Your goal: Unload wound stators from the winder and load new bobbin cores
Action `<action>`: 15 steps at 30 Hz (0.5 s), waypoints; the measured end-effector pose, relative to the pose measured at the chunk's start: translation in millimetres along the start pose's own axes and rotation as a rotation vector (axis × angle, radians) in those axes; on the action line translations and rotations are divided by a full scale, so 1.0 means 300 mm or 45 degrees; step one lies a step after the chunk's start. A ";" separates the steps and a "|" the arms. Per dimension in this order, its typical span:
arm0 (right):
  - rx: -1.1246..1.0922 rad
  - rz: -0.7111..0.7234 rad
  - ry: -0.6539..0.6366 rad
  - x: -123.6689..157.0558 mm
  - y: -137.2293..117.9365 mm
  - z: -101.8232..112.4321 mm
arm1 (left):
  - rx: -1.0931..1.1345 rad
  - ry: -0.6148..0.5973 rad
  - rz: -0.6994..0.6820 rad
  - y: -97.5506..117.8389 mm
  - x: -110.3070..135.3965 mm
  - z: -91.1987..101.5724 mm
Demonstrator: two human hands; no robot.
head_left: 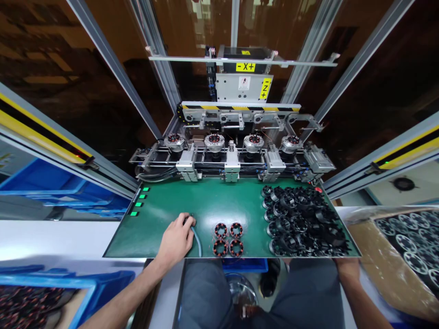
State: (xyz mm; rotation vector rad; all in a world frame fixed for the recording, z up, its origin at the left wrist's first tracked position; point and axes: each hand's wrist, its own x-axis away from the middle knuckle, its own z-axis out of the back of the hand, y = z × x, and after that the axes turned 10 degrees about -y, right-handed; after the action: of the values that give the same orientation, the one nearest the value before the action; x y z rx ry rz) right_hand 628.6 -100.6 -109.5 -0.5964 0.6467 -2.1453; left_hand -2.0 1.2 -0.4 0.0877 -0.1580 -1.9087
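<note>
My left hand (177, 236) rests on the green work mat (206, 205), its fingers curled round a small tool with a pale blue hose (198, 240) trailing toward me. Just right of it lie several copper-wound stator cores (228, 238) in a square group. My right forearm (353, 285) runs under the mat's front right edge, and the hand itself is hidden. A heap of black ring-shaped parts (302, 221) covers the mat's right side.
Behind the mat stands a winding machine with several stators on spindles (233, 142) and a gantry head (244, 80) above. Green lit buttons (140, 201) line the mat's left edge. A blue bin of wound cores (41, 297) sits lower left; a tray of black rings (411, 242) sits right.
</note>
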 end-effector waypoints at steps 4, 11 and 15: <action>-0.007 -0.030 0.002 -0.003 0.007 0.002 | -0.007 0.001 -0.005 -0.001 0.000 -0.001; 0.008 0.025 0.020 0.001 0.011 0.005 | 0.013 -0.004 0.004 -0.001 0.000 -0.002; 0.058 0.048 0.042 -0.002 0.010 0.003 | 0.026 -0.003 0.006 0.000 0.000 0.000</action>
State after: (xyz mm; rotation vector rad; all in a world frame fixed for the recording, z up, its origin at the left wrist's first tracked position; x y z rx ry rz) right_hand 631.3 -102.1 -110.8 -0.5211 0.6211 -2.1326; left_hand -1.9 1.3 -0.5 0.0991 -0.1795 -1.9030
